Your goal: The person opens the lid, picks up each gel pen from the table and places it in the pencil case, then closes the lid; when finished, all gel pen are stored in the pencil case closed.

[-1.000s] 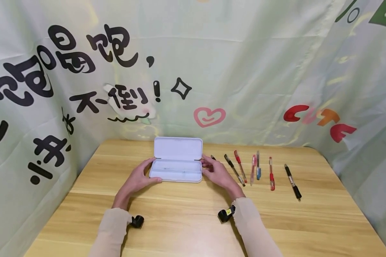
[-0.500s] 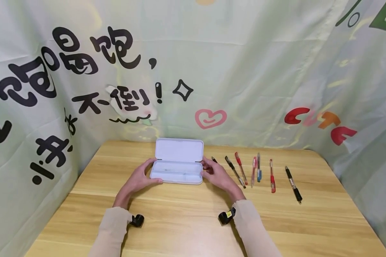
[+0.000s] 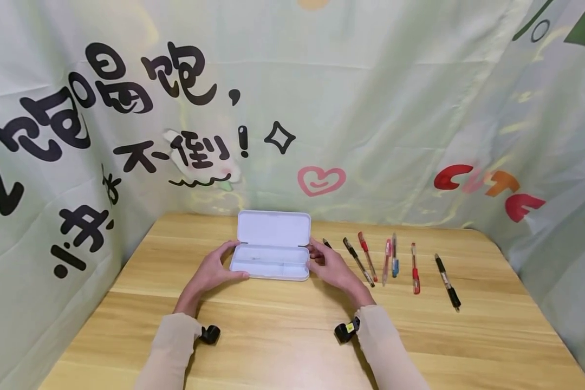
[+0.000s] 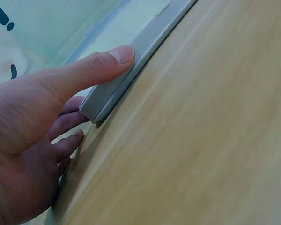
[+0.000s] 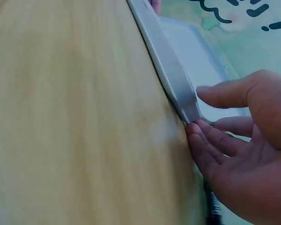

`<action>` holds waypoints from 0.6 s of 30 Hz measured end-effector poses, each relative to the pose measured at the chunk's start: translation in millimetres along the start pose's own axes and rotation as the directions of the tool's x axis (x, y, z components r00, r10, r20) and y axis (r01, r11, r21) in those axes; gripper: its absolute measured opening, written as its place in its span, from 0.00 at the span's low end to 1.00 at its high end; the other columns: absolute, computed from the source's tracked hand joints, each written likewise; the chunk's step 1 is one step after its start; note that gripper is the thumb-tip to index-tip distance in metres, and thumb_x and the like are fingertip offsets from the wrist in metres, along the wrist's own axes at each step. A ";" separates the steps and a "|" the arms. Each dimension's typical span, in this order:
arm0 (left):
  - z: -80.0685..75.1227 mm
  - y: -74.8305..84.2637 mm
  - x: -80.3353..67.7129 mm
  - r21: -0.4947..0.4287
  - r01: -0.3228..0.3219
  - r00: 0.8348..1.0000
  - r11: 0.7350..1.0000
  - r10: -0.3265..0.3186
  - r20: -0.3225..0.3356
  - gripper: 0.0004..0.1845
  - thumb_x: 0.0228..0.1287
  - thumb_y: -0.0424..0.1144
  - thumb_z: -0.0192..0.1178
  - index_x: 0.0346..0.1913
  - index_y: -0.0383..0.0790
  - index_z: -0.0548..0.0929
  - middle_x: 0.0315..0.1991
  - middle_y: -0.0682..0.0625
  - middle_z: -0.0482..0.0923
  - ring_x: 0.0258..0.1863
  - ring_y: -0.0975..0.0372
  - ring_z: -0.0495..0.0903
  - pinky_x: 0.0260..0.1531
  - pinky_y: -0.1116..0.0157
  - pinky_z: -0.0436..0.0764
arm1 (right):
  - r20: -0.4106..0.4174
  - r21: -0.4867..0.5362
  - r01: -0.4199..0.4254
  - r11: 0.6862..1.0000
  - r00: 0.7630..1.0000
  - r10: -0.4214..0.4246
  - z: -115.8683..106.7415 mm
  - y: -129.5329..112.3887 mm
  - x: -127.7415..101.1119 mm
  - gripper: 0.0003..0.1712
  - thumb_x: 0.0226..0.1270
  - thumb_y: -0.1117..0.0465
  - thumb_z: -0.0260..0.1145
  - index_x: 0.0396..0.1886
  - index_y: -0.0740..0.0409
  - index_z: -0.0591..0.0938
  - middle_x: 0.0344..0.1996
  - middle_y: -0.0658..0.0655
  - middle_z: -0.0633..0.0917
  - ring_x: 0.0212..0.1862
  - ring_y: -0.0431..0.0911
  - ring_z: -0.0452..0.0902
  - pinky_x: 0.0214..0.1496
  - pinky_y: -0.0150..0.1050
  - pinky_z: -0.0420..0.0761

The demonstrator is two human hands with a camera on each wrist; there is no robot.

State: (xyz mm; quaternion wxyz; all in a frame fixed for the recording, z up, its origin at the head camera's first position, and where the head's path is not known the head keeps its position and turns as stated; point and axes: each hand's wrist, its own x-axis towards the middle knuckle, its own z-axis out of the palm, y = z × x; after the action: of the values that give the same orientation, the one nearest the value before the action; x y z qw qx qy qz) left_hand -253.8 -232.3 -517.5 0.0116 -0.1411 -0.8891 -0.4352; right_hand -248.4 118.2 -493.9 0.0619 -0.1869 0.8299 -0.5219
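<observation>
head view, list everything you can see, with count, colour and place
table: 1, light wood, across the bottom
case: 1, white, open, towards the table's back edge
pens: 7, three black, three red (one pinkish), one blue, right of the case
cloth: 1, pale green, behind and beside the table
writing: several characters, black, left on the cloth
star: 1, black outline, right of the writing
heart: 1, pink, mid-cloth
letters: 4, red, pink and orange, right on the cloth
cameras: 2, black, one per wrist
sleeves: 2, beige, both arms
left hand: 1, bare, holding the case's left end
right hand: 1, bare, holding its right end
</observation>
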 end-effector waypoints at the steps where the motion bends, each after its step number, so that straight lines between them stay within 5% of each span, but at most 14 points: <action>1: -0.2 0.0 0.5 0.003 -0.001 1.000 1.000 0.001 -0.001 0.49 0.45 0.52 0.84 0.72 0.46 0.73 0.72 0.41 0.71 0.73 0.45 0.65 0.70 0.38 0.62 | -0.002 -0.001 -0.004 1.000 1.000 0.004 -1.1 -1.5 -0.8 0.38 0.75 0.69 0.62 0.79 0.69 0.58 0.64 0.67 0.77 0.60 0.58 0.76 0.64 0.54 0.75; 7: -0.4 -0.8 2.3 0.003 0.015 1.000 1.000 -0.015 0.008 0.49 0.46 0.53 0.83 0.72 0.48 0.72 0.72 0.43 0.70 0.73 0.45 0.65 0.70 0.38 0.61 | -0.033 -0.003 -0.007 1.000 0.999 0.007 -19.0 -11.5 -14.3 0.35 0.76 0.69 0.62 0.78 0.69 0.61 0.64 0.70 0.77 0.62 0.60 0.76 0.65 0.53 0.76; 14: -2.7 1.3 -1.5 -0.004 0.033 0.999 0.999 -0.033 0.006 0.50 0.46 0.53 0.83 0.73 0.47 0.72 0.73 0.41 0.69 0.74 0.44 0.63 0.70 0.36 0.60 | -0.214 -0.023 0.038 0.999 0.976 -0.042 -55.5 -18.2 -40.6 0.28 0.74 0.70 0.65 0.72 0.64 0.73 0.58 0.70 0.81 0.59 0.61 0.79 0.61 0.53 0.80; 18: -1.1 2.0 -1.4 -0.002 0.038 0.999 0.999 -0.038 0.016 0.50 0.46 0.53 0.83 0.73 0.48 0.72 0.73 0.42 0.69 0.74 0.44 0.63 0.71 0.37 0.60 | -0.302 -0.058 0.011 0.998 0.953 -0.028 -80.3 -15.9 -61.3 0.27 0.74 0.67 0.66 0.70 0.62 0.75 0.58 0.68 0.82 0.59 0.60 0.79 0.58 0.42 0.82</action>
State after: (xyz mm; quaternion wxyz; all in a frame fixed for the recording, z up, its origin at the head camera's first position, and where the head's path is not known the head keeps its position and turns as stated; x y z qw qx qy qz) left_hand -252.0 -232.3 -515.4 -0.0039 -0.1278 -0.8912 -0.4352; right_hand -211.8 202.8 -449.5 -0.0765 -0.1145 0.8420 -0.5216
